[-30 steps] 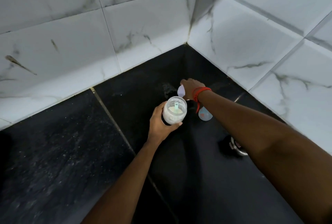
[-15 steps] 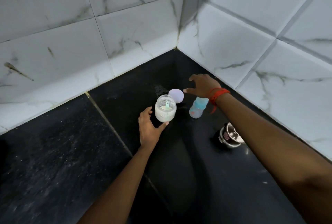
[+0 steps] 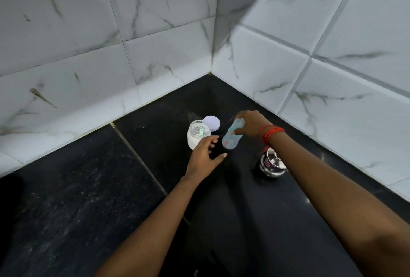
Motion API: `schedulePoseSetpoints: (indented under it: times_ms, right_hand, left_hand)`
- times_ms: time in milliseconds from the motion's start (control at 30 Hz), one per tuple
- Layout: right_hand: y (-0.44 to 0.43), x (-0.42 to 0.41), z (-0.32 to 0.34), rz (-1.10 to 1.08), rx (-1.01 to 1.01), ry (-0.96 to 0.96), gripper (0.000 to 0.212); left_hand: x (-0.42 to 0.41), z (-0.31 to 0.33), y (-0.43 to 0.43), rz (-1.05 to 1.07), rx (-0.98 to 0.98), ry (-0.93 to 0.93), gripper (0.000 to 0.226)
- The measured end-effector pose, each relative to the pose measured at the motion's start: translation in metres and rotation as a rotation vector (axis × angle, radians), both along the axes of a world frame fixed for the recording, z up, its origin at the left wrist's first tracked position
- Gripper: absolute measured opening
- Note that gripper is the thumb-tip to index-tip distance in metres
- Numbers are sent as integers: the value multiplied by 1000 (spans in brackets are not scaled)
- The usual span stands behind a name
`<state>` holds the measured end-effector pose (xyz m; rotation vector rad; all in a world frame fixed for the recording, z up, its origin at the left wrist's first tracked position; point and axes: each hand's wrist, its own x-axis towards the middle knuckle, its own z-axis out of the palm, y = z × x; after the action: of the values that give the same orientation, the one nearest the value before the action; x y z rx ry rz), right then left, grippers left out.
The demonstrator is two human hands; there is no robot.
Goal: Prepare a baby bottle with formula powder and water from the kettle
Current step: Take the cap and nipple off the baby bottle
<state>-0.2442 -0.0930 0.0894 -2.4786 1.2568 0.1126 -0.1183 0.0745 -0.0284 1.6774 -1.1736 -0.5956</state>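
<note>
Right hand (image 3: 249, 122) is closed on the tilted baby bottle (image 3: 231, 135), lifted off the worktop (image 3: 111, 188) at the open formula jar's (image 3: 198, 135) three o'clock; the left hand (image 3: 203, 157) is held open alongside. The jar, apparently unsteadied, could be knocked over and powder spilled.

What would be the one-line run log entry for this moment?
right hand: holds baby bottle, tilted | left hand: open, beside formula jar | jar: uncovered, lid behind | kettle: untouched

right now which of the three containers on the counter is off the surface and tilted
The baby bottle, held tipped in the right hand. The powder jar and the steel kettle both stand upright on the black counter.
</note>
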Motion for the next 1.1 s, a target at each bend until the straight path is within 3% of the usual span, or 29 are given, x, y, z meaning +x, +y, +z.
schedulePoseSetpoints:
  times_ms: [100, 167, 333, 500, 767, 967, 1100]
  right_hand:
    - [5, -10, 14, 65, 27, -60, 48]
    - [11, -16, 22, 79, 44, -113, 44]
    - [24, -25, 36, 58, 42, -203, 39]
    - [37, -28, 44, -14, 151, -238, 31]
    - [38, -39, 48, 252, 137, -215, 33]
    - [29, -49, 56, 329, 431, -436, 35]
    - [19, -53, 57, 277, 494, -495, 38]
  left_hand:
    - [0, 21, -11, -83, 46, 10, 91]
    - [0, 31, -17, -120, 74, 18, 97]
    - [-2, 43, -20, -134, 36, -20, 61]
    - [-5, 48, -17, -77, 17, -162, 55]
    - [6, 43, -18, -214, 77, 72, 60]
    - [5, 40, -19, -301, 119, 312, 56]
    - [6, 39, -25, -337, 143, 362, 53]
